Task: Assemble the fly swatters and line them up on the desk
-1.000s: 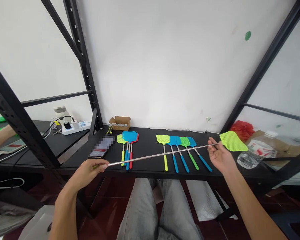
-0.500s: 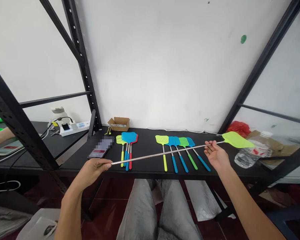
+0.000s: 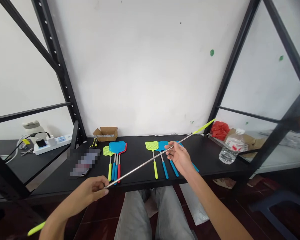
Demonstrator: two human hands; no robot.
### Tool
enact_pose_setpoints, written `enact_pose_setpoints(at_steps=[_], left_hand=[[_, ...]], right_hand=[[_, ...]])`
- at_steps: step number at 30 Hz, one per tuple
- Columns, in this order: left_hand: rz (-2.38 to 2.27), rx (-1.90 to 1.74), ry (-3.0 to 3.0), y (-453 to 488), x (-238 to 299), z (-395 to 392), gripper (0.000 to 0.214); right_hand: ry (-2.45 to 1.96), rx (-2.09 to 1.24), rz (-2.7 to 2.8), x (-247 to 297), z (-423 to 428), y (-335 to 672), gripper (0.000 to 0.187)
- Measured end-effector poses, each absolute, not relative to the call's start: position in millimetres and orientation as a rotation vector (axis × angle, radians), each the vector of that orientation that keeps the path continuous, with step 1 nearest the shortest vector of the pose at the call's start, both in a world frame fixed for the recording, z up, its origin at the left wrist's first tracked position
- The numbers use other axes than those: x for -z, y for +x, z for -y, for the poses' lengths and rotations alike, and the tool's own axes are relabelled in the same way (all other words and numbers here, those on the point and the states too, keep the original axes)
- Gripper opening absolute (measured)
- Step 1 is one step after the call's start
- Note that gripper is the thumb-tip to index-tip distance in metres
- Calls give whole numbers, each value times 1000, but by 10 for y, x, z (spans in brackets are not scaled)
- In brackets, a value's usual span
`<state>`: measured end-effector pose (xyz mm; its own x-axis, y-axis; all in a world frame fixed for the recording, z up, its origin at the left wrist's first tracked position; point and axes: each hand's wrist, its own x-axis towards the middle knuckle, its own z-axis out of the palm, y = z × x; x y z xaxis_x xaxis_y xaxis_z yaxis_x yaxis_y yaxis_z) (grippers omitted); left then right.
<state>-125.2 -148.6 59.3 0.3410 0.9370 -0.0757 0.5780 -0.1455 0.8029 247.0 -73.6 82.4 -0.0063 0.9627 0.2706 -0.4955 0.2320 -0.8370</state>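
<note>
A long fly swatter with its telescopic metal rod (image 3: 140,166) pulled out slants across in front of me. My left hand (image 3: 93,190) is closed round the low end, and the yellow-green handle (image 3: 36,228) sticks out behind my wrist. My right hand (image 3: 179,155) pinches the rod past its middle. The yellow-green swatter head (image 3: 204,126) points up to the right and shows edge-on. Two groups of short swatters lie on the black shelf (image 3: 205,156), one group on the left (image 3: 115,150) and one under my right hand (image 3: 155,148).
A small open cardboard box (image 3: 106,132) stands by the wall. A phone (image 3: 83,164) lies left of the swatters. A water bottle (image 3: 231,146) and a red bag (image 3: 220,128) sit at the right. A power strip (image 3: 48,141) lies on the left shelf. Black rack posts frame both sides.
The swatter has tilted up at its head end and turned edge-on. My right hand has slid down the rod toward the middle, my left hand has dropped lower, and the view has shifted right.
</note>
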Motion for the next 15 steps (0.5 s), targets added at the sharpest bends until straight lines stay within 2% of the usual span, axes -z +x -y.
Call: enact_pose_setpoints(at_steps=[8, 15], left_hand=[[-1209, -661, 1879, -662, -699, 1449, 45], [-1417, -574, 1970, -918, -498, 1317, 46]], right_hand=[[-606, -1296, 1170, -859, 875, 2026, 37], [-646, -1322, 1211, -697, 853, 1967, 42]])
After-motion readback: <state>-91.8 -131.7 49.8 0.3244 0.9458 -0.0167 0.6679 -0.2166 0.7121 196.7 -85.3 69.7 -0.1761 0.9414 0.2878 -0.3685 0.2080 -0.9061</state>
